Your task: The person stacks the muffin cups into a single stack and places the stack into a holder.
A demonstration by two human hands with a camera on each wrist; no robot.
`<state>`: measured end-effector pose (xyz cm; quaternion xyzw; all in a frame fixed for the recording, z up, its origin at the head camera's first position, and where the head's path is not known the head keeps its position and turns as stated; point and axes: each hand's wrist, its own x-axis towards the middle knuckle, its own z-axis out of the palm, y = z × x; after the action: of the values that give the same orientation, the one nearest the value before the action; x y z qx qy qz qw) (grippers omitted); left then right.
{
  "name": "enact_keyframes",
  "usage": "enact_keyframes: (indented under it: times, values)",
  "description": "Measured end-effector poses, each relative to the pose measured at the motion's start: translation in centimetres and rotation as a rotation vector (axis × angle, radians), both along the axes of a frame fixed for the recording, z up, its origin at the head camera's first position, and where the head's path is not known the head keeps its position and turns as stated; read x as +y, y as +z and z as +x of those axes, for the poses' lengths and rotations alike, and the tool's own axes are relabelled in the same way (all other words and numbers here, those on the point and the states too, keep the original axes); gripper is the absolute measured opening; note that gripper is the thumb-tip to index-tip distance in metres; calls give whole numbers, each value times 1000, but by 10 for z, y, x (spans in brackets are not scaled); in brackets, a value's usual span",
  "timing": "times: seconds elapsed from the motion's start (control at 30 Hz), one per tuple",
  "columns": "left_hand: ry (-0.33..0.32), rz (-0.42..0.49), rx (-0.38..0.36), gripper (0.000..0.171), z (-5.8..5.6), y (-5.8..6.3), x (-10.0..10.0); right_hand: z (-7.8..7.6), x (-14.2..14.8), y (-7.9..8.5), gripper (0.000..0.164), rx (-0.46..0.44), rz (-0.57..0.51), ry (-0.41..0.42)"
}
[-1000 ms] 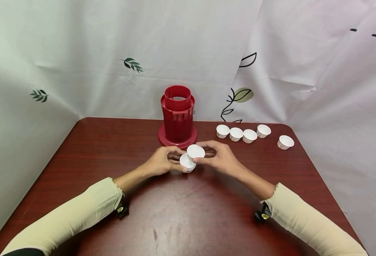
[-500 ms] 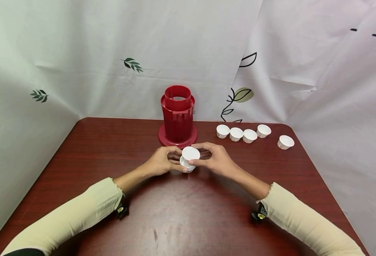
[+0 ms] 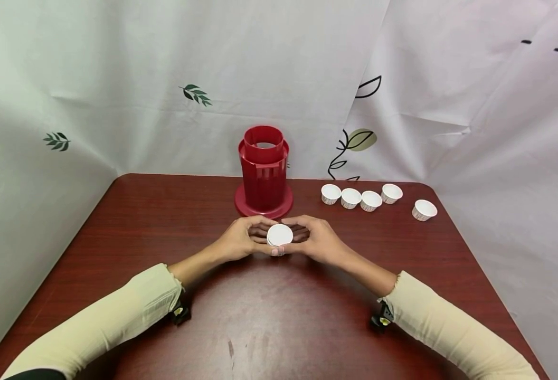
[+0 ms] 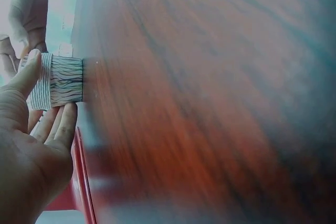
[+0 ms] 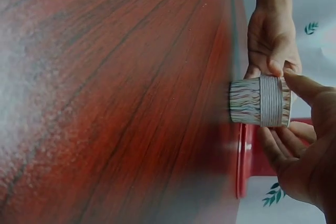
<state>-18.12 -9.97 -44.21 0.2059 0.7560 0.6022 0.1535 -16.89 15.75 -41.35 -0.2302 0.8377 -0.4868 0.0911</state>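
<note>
A stack of nested white paper cups (image 4: 66,80) with streaky printed sides stands upright on the table, its several rims packed close together. My left hand (image 3: 240,240) grips the stack from the left, thumb in front and fingers behind. From the other side my right hand (image 3: 323,241) holds the top paper cup (image 3: 280,234) between thumb and fingers. That cup sits in the stack's mouth, a little of its wall showing above the rims in the right wrist view. The two thumbs meet at the front. Most of the lower cups are hidden from the head view.
Behind the hands stands a red plastic cylinder (image 3: 264,182) with an inner tube and round base. Several single paper cups (image 3: 351,198) stand at the table's back right, one (image 3: 424,210) farther out. White printed cloth (image 3: 155,132) hangs around the table (image 3: 164,211).
My right hand has moved left and down with its cup, from above the stack's right side into the stack's mouth. My left hand has stayed in place around the stack.
</note>
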Motion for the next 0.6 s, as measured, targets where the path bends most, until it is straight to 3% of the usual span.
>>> enact_keyframes:
  times: [0.6]
  values:
    - [-20,-13,37,69,-2,-2,0,-5,36,-1,66,5,51,-61]
